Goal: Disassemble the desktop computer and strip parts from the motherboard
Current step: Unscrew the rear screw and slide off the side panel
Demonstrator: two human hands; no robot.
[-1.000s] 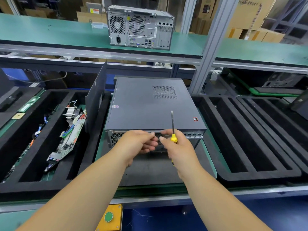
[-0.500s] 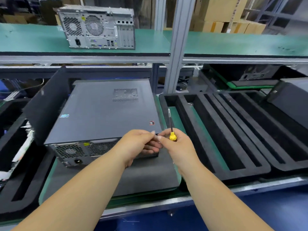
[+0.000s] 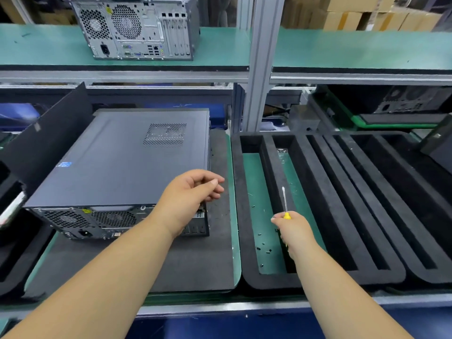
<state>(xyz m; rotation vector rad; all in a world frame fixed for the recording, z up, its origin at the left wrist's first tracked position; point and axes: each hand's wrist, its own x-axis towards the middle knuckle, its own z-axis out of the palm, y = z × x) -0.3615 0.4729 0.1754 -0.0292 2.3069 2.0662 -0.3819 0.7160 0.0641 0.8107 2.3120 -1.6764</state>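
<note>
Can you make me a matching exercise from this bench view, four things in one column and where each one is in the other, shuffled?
Things:
1. screwdriver
2. black computer case
3. silver computer case
4. small black screws

Places:
A. on the upper green shelf
B. in the foam tray's leftmost slot
C. held in the right hand
D. lying on the dark mat

Pairs: 1-C, 2-D, 3-A, 4-B

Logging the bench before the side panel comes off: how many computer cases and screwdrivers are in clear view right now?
Desktop computer cases: 2, one on the mat, one on the upper shelf
Screwdrivers: 1, yellow-handled, held in the right hand
Total: 3
</note>
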